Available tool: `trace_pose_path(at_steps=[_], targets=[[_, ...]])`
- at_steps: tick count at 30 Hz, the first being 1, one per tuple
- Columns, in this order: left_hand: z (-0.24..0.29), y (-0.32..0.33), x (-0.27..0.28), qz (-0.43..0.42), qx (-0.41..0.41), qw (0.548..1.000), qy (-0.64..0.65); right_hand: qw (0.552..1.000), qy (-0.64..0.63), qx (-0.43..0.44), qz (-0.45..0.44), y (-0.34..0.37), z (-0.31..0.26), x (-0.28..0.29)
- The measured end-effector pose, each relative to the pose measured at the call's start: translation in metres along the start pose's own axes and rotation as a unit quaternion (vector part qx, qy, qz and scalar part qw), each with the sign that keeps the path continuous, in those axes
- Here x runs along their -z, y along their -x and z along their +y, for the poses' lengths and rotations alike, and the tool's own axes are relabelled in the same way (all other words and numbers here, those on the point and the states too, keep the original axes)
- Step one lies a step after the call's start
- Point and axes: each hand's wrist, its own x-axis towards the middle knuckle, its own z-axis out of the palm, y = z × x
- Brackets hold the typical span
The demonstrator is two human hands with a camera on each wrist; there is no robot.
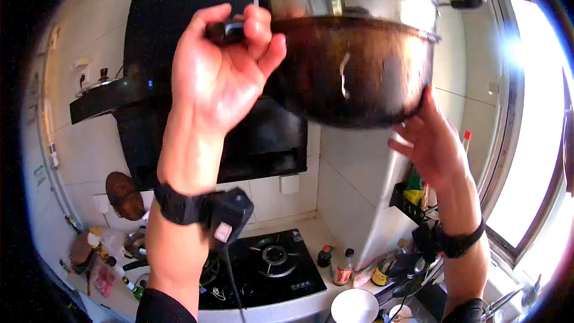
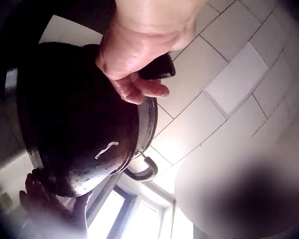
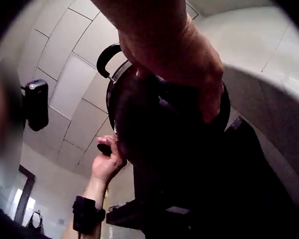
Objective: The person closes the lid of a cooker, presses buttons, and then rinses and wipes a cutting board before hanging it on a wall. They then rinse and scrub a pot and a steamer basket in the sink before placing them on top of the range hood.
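A two-tier steel pot [image 1: 353, 54], its lower part darkened with a pale streak, is held up high in the head view. The left hand [image 1: 224, 72] curls its fingers round the black side handle [image 1: 226, 31]. Under the pot's right side, the right hand [image 1: 433, 140] supports the base with spread fingers. The left wrist view shows the dark underside of the pot [image 2: 74, 114], with the left hand [image 2: 144, 59] at one handle. In the right wrist view the right hand [image 3: 189, 74] lies against the dark pot bottom [image 3: 154, 114].
A black range hood [image 1: 263, 137] hangs behind the arms, above a gas stove [image 1: 278, 263]. Bottles [image 1: 343, 269], a white bowl [image 1: 354, 306] and a dish rack area stand at the lower right. A window [image 1: 538, 113] is on the right; a wall pillar [image 1: 353, 191] stands below the pot.
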Motion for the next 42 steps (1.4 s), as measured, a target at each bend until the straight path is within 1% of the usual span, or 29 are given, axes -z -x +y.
trace_pose_path(at_steps=[1, 2, 3, 4, 9, 12, 13, 17, 20, 21, 24, 26, 29, 31, 34, 35, 36, 37, 38, 39, 40, 41, 42], targets=[[0.005, -0.012, 0.002, -0.002, -0.006, 1.000, -0.020, 1.000, -0.010, 0.004, 0.016, -0.006, -0.010, -0.013], [0.011, -0.023, 0.005, -0.004, -0.013, 0.999, -0.041, 1.000, -0.011, 0.010, 0.014, -0.018, -0.014, -0.014], [0.017, -0.035, 0.010, -0.025, -0.018, 0.998, -0.061, 1.000, -0.011, 0.016, 0.012, -0.031, -0.016, -0.014], [0.021, -0.046, 0.015, -0.021, -0.025, 0.997, -0.069, 1.000, -0.011, 0.024, 0.010, -0.046, -0.019, -0.013], [0.045, -0.088, 0.044, -0.020, -0.065, 0.991, -0.119, 0.995, -0.015, 0.049, 0.084, -0.108, -0.013, -0.024], [0.057, -0.105, 0.062, 0.017, -0.069, 0.992, -0.105, 0.998, -0.023, 0.066, -0.003, -0.148, -0.002, -0.023], [0.059, -0.110, 0.065, 0.030, -0.085, 0.987, -0.130, 0.996, -0.052, 0.074, -0.002, -0.159, 0.005, -0.027], [0.070, -0.129, 0.093, 0.052, -0.086, 0.985, -0.141, 0.996, -0.069, 0.035, 0.040, -0.192, 0.022, -0.032], [0.075, -0.141, 0.109, 0.085, -0.089, 0.983, -0.140, 0.998, -0.052, 0.019, 0.032, -0.209, 0.030, -0.033], [0.078, -0.145, 0.113, 0.089, -0.089, 0.982, -0.143, 0.999, -0.048, 0.018, 0.016, -0.215, 0.032, -0.033], [0.082, -0.153, 0.124, 0.100, -0.090, 0.979, -0.151, 0.999, -0.028, 0.016, 0.027, -0.226, 0.035, -0.038], [0.083, -0.161, 0.134, 0.099, -0.097, 0.978, -0.153, 0.999, 0.022, 0.010, 0.044, -0.233, 0.032, -0.036], [0.079, -0.160, 0.130, 0.121, -0.144, 0.970, -0.155, 0.990, 0.121, 0.004, 0.071, -0.227, 0.025, -0.037], [0.081, -0.163, 0.136, 0.119, -0.142, 0.971, -0.150, 0.977, 0.200, -0.011, 0.074, -0.234, 0.022, -0.034], [0.090, -0.161, 0.154, 0.125, -0.145, 0.973, -0.129, 0.941, 0.328, -0.035, 0.079, -0.244, 0.018, -0.036], [0.093, -0.162, 0.160, 0.125, -0.142, 0.974, -0.122, 0.935, 0.338, -0.014, 0.103, -0.244, 0.017, -0.037], [0.095, -0.163, 0.165, 0.126, -0.139, 0.975, -0.116, 0.908, 0.375, 0.109, 0.154, -0.249, 0.023, -0.037], [0.094, -0.162, 0.167, 0.106, -0.134, 0.979, -0.115, 0.861, 0.405, 0.230, 0.203, -0.254, 0.035, -0.035], [0.093, -0.162, 0.169, 0.094, -0.137, 0.978, -0.126, 0.798, 0.428, 0.346, 0.245, -0.255, 0.046, -0.037], [0.092, -0.161, 0.170, 0.083, -0.141, 0.977, -0.136, 0.825, 0.381, 0.360, 0.213, -0.237, 0.042, -0.052], [0.093, -0.159, 0.172, 0.075, -0.144, 0.976, -0.147, 0.812, 0.386, 0.382, 0.216, -0.239, 0.045, -0.056], [0.104, -0.160, 0.189, -0.007, -0.116, 0.983, -0.145, 0.799, 0.391, 0.401, 0.219, -0.242, 0.050, -0.060], [0.102, -0.155, 0.185, 0.022, -0.145, 0.979, -0.140, 0.781, 0.404, 0.418, 0.228, -0.236, 0.049, -0.068]])
